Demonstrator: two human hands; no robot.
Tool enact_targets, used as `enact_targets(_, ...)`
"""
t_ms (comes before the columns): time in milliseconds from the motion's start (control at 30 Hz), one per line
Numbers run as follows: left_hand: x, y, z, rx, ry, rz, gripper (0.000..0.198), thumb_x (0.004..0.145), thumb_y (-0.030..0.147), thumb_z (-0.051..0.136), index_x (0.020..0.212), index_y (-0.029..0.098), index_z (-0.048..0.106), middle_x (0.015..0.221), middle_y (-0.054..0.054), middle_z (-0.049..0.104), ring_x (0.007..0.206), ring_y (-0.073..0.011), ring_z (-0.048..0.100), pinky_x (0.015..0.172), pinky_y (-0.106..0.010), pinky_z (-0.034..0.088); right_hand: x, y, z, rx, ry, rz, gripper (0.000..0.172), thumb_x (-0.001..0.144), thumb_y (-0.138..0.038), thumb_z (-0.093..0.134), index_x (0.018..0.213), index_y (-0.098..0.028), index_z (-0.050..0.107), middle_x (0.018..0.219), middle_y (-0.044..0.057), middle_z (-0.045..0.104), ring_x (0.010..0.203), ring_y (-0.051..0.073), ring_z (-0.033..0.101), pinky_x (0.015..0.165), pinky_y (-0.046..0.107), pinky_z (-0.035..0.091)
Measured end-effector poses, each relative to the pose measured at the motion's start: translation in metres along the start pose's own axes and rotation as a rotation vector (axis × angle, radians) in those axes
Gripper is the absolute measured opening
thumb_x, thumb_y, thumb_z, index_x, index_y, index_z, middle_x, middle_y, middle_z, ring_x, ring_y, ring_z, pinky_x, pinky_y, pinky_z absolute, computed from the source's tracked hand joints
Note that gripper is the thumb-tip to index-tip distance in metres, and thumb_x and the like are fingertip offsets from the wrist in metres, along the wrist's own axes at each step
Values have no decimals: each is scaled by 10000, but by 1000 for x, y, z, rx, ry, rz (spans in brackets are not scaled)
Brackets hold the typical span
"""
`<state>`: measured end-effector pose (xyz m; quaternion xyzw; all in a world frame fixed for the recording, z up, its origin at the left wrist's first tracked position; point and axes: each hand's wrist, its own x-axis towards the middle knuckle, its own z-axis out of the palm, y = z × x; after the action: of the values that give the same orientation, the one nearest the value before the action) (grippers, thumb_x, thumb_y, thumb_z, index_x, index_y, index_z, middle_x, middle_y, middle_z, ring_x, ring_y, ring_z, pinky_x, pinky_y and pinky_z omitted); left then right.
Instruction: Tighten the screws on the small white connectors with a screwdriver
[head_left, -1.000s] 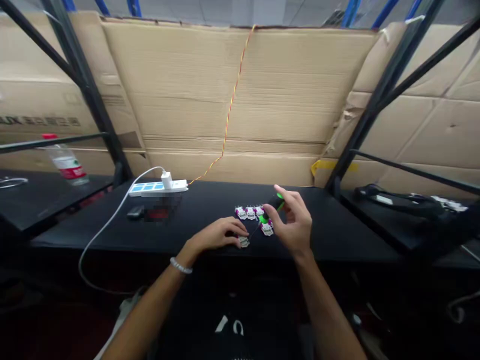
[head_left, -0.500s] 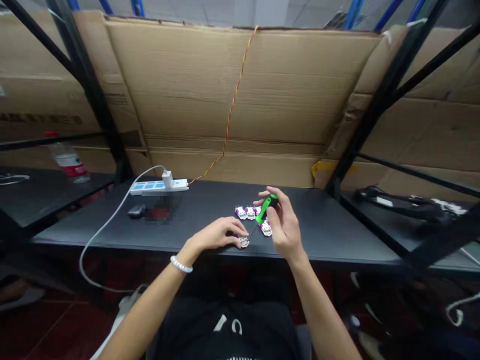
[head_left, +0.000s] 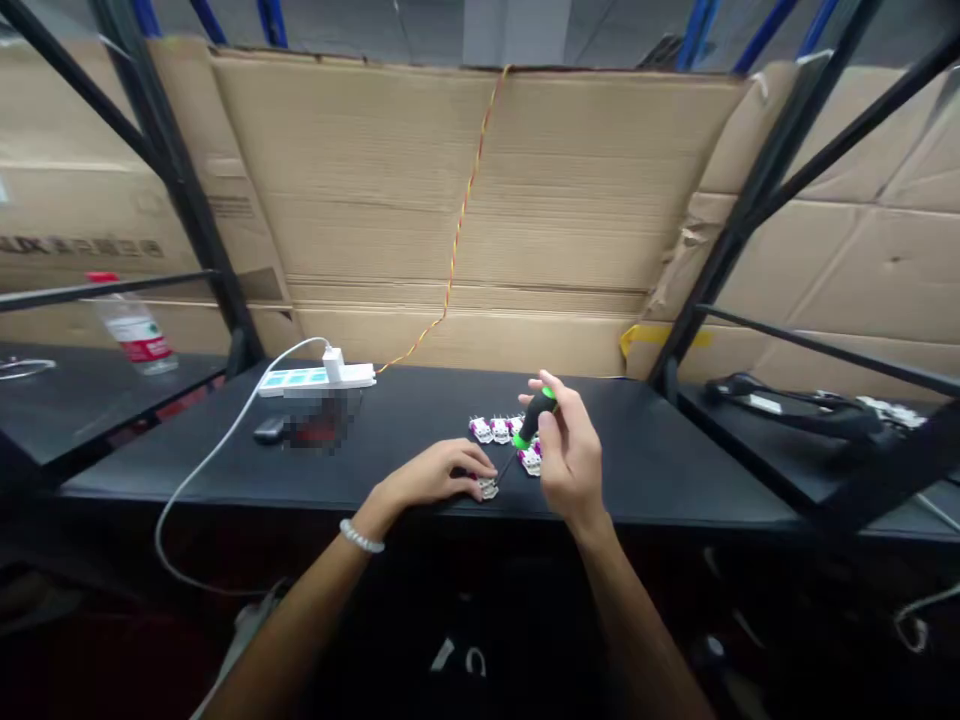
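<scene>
My right hand (head_left: 568, 445) is closed around the handle of a black and green screwdriver (head_left: 536, 415). Its thin shaft slants down and left, the tip at a small white part (head_left: 487, 488) near the table's front edge. With its fingers bent, my left hand (head_left: 442, 470) pinches that white part against the black tabletop from the left. Just behind, several similar white and purple parts (head_left: 500, 430) stand in a row. One more white and purple part (head_left: 530, 460) lies nearer, partly behind the screwdriver and my right hand.
A white power strip (head_left: 300, 378) with a plugged-in charger (head_left: 333, 362) lies at the back left; its white cable (head_left: 196, 468) hangs over the front edge. A dark object (head_left: 270, 430) lies nearby. Black rack posts (head_left: 720, 270) flank the table (head_left: 675, 480). Cardboard (head_left: 360, 180) walls the back.
The screwdriver's handle has turned in my right hand, showing more black where green was. My left hand stays on the white part. The view has shifted slightly.
</scene>
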<state>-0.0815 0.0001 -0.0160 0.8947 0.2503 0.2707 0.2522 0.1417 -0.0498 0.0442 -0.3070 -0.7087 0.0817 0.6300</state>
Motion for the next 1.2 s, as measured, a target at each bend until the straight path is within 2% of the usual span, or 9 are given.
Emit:
enact_targets(167,0,0,1,15,2,0,239,941,344,787,1158,252,828,1213,-75,784,1137,-228,712,1052,-334,513,0,2,0,-127,146,-7,399,910,-331,795,1300,-283,728,1134,72,607,887,203,647,838,383,602)
enact_targets(233,1,1,1,16,-5,-5,251,944,349,784,1172,251,824,1220,-79,783,1139,-231,712,1053,-337,513,0,3,-4,-80,126,31,375,956,-316,741,1330,-288,717,1148,71,628,909,201,666,869,378,597)
enact_targets(400,1,2,0,5,-16,-8,258,967,375,753,1186,255,819,1229,-81,779,1136,-227,714,1051,-337,515,0,3,-6,70,-58,83,438,1052,-253,524,1484,-295,581,1310,95,656,1145,250,682,985,432,588)
enact_targets(567,0,1,0,20,-7,-3,264,967,397,751,1170,245,823,1226,-88,778,1145,-232,708,1055,-345,513,-1,2,0,-40,131,45,320,913,-316,790,1220,-251,728,1133,77,665,970,228,677,884,397,605)
enact_targets(767,0,4,-1,4,-16,-12,261,973,395,744,1173,247,822,1234,-93,778,1152,-236,710,1069,-359,511,-2,1,-9,170,-105,160,463,1075,-301,535,1538,-296,532,1361,105,655,1157,237,697,1033,444,588)
enact_targets(900,0,6,-1,17,-10,-14,251,976,374,741,1182,252,818,1242,-86,777,1160,-236,708,1068,-357,512,2,5,-10,5,4,100,440,922,-364,785,1348,-286,702,1241,88,620,1039,231,677,932,401,609)
enact_targets(967,0,7,-1,22,-16,-20,252,977,368,741,1191,258,815,1250,-84,775,1167,-236,706,1073,-354,508,2,8,-9,-1,67,91,410,906,-348,806,1304,-285,728,1196,78,630,997,220,675,922,393,605)
enact_targets(1133,0,10,-2,6,-32,-26,255,976,365,743,1194,253,814,1256,-85,773,1168,-232,707,1077,-351,506,-1,8,-9,208,-119,127,449,1070,-300,529,1519,-311,536,1355,105,651,1152,251,694,1019,463,589)
enact_targets(1200,0,10,-2,8,-29,-32,252,978,373,741,1189,256,816,1259,-85,772,1172,-231,705,1079,-352,506,-2,7,-9,147,-83,96,415,1038,-333,601,1452,-300,589,1322,110,641,1128,260,688,974,455,603)
